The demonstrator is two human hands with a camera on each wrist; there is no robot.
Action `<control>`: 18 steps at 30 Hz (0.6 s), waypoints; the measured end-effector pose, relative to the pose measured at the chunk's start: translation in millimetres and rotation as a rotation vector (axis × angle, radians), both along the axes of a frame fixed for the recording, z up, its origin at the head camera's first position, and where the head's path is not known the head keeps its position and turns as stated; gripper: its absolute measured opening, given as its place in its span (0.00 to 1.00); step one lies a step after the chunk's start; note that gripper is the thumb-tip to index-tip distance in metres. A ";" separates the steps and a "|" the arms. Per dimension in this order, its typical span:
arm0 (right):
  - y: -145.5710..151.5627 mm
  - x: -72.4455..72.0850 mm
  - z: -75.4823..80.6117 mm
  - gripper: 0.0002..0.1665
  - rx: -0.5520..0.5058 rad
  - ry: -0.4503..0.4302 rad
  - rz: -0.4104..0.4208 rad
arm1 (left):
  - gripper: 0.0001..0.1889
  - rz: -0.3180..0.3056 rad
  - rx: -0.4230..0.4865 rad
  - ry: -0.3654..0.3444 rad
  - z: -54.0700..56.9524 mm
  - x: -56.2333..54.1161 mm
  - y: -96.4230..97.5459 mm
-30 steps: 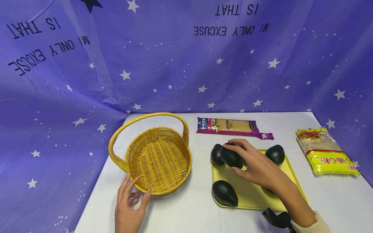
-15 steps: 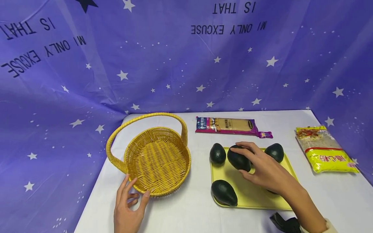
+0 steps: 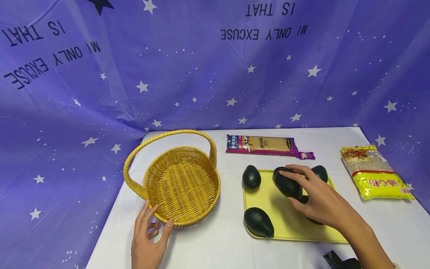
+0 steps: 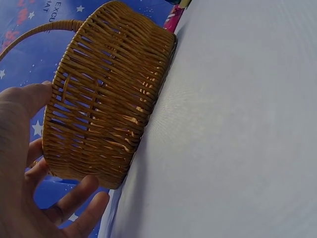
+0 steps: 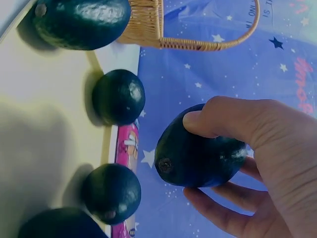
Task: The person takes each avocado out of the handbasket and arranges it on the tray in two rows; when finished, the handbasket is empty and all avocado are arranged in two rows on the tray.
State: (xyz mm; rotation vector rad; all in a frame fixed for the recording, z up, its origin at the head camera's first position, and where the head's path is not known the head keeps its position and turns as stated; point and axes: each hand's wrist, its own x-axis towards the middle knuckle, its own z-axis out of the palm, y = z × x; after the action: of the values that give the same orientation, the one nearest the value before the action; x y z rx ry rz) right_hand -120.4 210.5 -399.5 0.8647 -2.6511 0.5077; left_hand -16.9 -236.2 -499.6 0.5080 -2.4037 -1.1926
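Observation:
My right hand grips a dark green avocado between thumb and fingers, over the yellow tray. In the right wrist view, this avocado hangs clear of the tray, thumb on one side and fingers on the other. Several more avocados lie on the tray, among them one at the far left corner and one at the near left corner. Others are partly hidden by my right hand. My left hand touches the near left rim of a wicker basket with spread, relaxed fingers.
The basket has a tall arched handle and nothing inside. Behind the tray lies a pasta packet. A yellow noodle bag is at the right. A purple starry curtain hangs behind the white table.
My right hand has moved rightward over the tray with the avocado, away from the far left avocado, which now shows fully. My left hand stays at the basket rim.

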 end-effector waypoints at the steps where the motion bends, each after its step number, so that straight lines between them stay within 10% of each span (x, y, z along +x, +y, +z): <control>1: 1.9 0.3 0.1 0.49 0.000 0.006 -0.001 | 0.33 0.001 -0.004 -0.001 0.4 0.1 0.1; 18: 36.5 9.2 0.4 0.52 -0.035 0.061 -0.040 | 0.34 0.000 -0.098 -0.013 2.6 0.7 0.2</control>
State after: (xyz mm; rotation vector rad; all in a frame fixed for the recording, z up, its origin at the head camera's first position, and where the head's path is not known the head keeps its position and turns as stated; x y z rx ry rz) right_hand -111.2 247.0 -399.2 0.8021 -2.5910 0.5076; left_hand -16.2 -236.0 -497.0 0.4863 -2.4594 -1.0678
